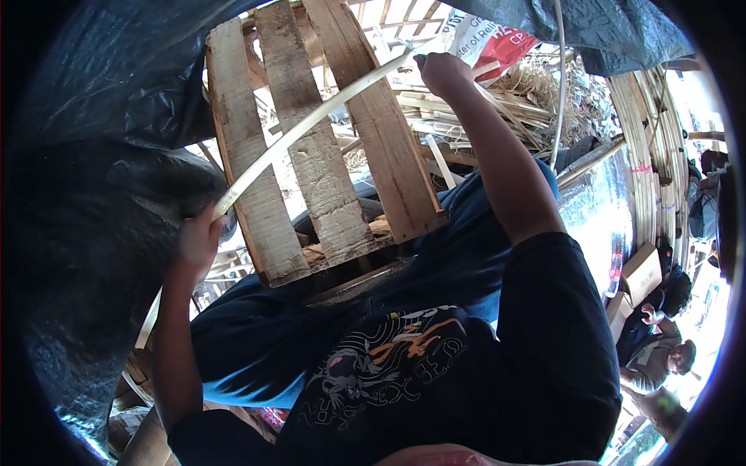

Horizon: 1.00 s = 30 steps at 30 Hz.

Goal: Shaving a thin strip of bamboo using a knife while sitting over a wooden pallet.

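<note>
A long pale strip (307, 124), which looks like split bamboo, runs slantwise across the view. Its lower left part is in my left hand (200, 242), fingers closed round it, and more of a pale strip shows below that hand. My right hand (447, 75) is closed at the strip's upper right part. Something small and dark shows at the right fingertips; what it is I cannot make out. Under the strip, a slatted wooden stand (326, 179) of rough boards leans between my knees, its near end close to my lap.
Dark plastic sheeting (101, 202) hangs at the left and along the top. A white and red sack (489, 43) and a pile of loose strips (443, 116) lie beyond the stand. Long strips (649, 147) stand at the right, near a cardboard box (642, 273). Another person (657, 357) sits at far right.
</note>
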Motion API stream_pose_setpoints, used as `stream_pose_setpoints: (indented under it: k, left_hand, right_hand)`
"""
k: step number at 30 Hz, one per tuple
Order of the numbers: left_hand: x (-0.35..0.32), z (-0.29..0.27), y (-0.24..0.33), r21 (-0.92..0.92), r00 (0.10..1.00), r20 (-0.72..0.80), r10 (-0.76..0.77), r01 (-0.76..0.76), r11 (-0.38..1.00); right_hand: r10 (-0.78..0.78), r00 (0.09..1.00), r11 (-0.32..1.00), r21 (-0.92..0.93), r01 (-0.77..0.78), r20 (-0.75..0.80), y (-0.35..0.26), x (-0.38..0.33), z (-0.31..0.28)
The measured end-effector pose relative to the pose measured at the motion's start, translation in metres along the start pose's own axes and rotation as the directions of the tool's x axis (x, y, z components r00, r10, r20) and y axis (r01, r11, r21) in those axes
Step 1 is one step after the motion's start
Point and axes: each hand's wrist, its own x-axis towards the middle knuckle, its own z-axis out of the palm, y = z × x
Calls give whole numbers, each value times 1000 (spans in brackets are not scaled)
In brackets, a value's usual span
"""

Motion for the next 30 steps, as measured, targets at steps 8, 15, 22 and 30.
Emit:
stream_pose_setpoints:
  k: [8, 15, 22, 30]
  left_hand:
    - [-6, 4, 4, 29, 990, 83, -116, 114, 993]
    - [-1, -9, 13, 52, 990, 105, -97, 92, 994]
    - [4, -7, 7, 41, 987, 140, -82, 77, 996]
    - [-4, -6, -7, 6, 977, 193, -96, 96, 995]
  right_hand:
    - [5, 999, 999, -51, -2, 50, 1, -4, -6]
    - [44, 999, 998, -52, -43, 1, 7, 18, 8]
    - [102, 992, 995, 32, -100, -81, 30, 45, 23]
    - [-33, 999, 997, -70, 34, 15, 12, 38, 9]
